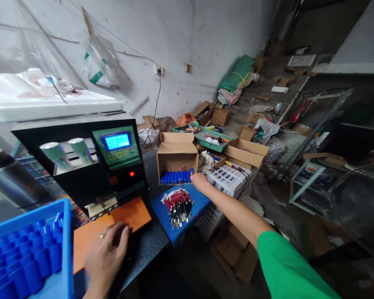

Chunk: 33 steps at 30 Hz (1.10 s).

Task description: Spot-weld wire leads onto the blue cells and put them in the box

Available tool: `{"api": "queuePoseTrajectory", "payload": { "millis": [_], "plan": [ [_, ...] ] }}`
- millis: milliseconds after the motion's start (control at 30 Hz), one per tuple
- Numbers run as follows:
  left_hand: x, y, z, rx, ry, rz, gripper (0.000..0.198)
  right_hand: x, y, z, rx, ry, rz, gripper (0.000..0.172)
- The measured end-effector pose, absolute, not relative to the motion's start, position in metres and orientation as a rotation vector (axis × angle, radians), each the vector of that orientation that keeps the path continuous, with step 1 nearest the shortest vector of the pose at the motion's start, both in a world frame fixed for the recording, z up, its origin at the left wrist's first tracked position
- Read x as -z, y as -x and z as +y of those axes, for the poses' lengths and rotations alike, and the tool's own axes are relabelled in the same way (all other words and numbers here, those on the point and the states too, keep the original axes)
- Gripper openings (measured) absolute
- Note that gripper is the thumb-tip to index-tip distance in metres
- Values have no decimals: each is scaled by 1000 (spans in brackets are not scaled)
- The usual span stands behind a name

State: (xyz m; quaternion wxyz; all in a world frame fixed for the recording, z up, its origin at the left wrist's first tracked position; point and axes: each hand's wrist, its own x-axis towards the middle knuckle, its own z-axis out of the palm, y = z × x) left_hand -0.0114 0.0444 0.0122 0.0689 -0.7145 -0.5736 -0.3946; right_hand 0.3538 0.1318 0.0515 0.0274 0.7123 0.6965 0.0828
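Observation:
My left hand (107, 251) rests on the orange board (137, 216) in front of a spot welder (118, 162) with a lit blue display. Its fingers are loosely bent, the thumb stands apart, and nothing shows in it. At the right end of a row of blue battery packs (174, 177) in a cardboard box (177, 145), my right hand (200, 182) has its fingers closed around a blue battery pack (191, 171). The fingertips are partly hidden. Just below lies a heap of red and black wire leads (177, 205) with white connectors, on a blue surface (166, 236).
A blue crate (69, 232) of blue cylindrical batteries stands at the left. Behind it is a steel flask (14, 178). To the right are a white plastic basket (229, 178), a green tray (212, 139) of tools and an open carton (247, 151).

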Motion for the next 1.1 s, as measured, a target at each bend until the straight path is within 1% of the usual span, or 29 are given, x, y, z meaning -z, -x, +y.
{"api": "queuePoseTrajectory", "payload": {
  "millis": [133,300,433,567,667,733,833,933,1033,1100],
  "plan": [
    [-12,13,44,1201,2170,-1723,36,-53,-353,131,-266,-2158,2166,39],
    [-9,15,43,1207,2183,-1689,33,-52,-358,126,-278,-2151,2152,48],
    [-8,15,42,1210,2205,-1661,31,-51,-364,117,-243,-2255,2136,54],
    [-8,14,43,1202,2187,-1645,30,-42,-364,107,-168,-2482,2293,39],
    [-8,13,44,1199,2170,-1626,29,-29,-357,107,138,-2666,2386,28],
    [-8,13,44,1195,2168,-1614,29,-19,-349,114,379,-2749,2382,25],
    [-8,14,44,1182,2152,-1620,29,-11,-337,132,590,-2846,2323,28],
    [-8,14,43,1182,2143,-1627,28,-8,-326,149,691,-2939,2210,27],
    [-8,14,43,1175,2157,-1628,28,-6,-319,156,708,-2983,2188,18],
    [-8,14,42,1172,2160,-1621,28,-4,-318,154,706,-2999,2195,14]
  ]
}}
